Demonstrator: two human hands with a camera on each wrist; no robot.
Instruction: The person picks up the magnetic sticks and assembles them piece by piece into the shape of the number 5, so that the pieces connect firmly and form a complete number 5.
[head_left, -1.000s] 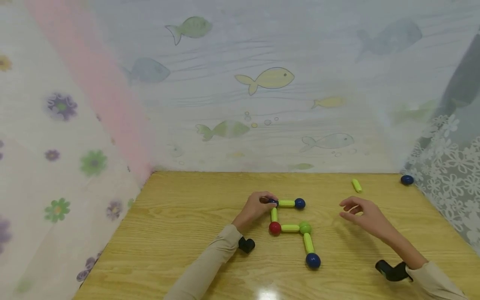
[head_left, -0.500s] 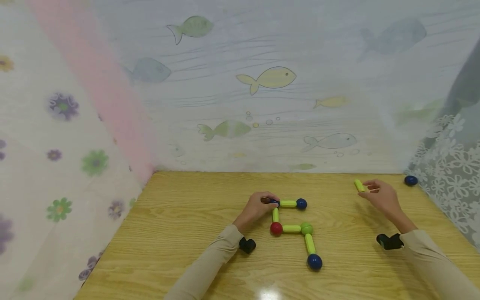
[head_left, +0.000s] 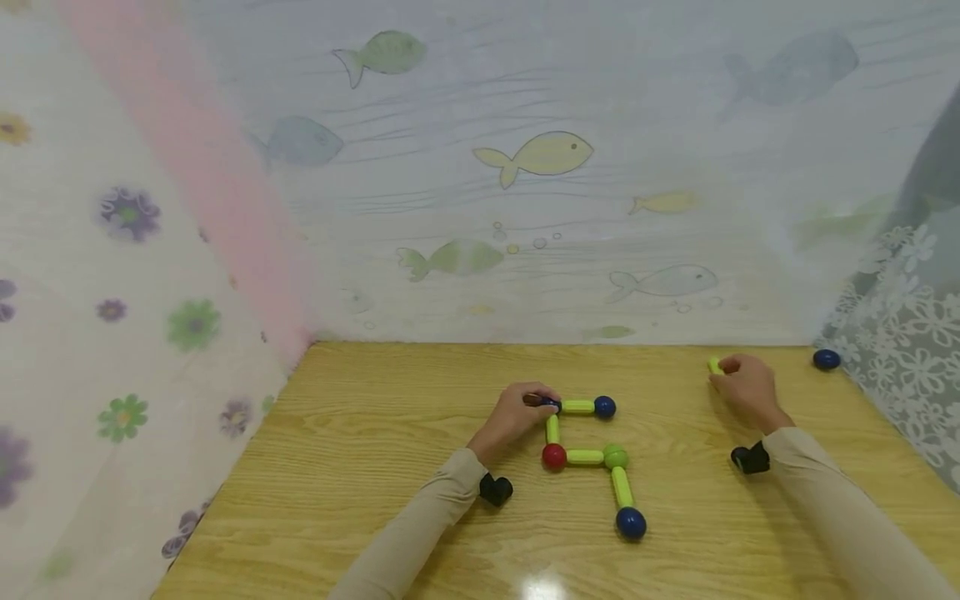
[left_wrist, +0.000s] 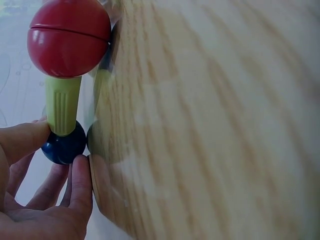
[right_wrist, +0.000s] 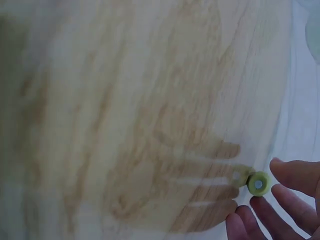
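With thumb and fingers, my left hand [head_left: 513, 417] holds a blue ball [left_wrist: 64, 146] at the upper left corner of a ball-and-rod building toy figure. A yellow-green rod [left_wrist: 63, 102] links that ball to a red ball [head_left: 554, 457]. Further rods run to a green ball [head_left: 616, 456], a lower blue ball [head_left: 631, 523] and an upper right blue ball [head_left: 605, 407]. At the back right, my right hand [head_left: 746, 390] pinches a loose yellow-green rod [right_wrist: 258, 183]. Its round end with a metal dot faces the right wrist camera; fingers partly cover the rod in the head view.
A loose blue ball [head_left: 827, 359] lies at the table's back right corner. The wooden table [head_left: 360, 433] meets a fish-patterned cloth [head_left: 420, 200] behind, a flowered cloth [head_left: 150, 367] at left and lace [head_left: 922, 333] at right.
My right hand has moved back to the loose rod and closed its fingers around its near part. The left hand stays on the blue ball; the figure keeps its shape.
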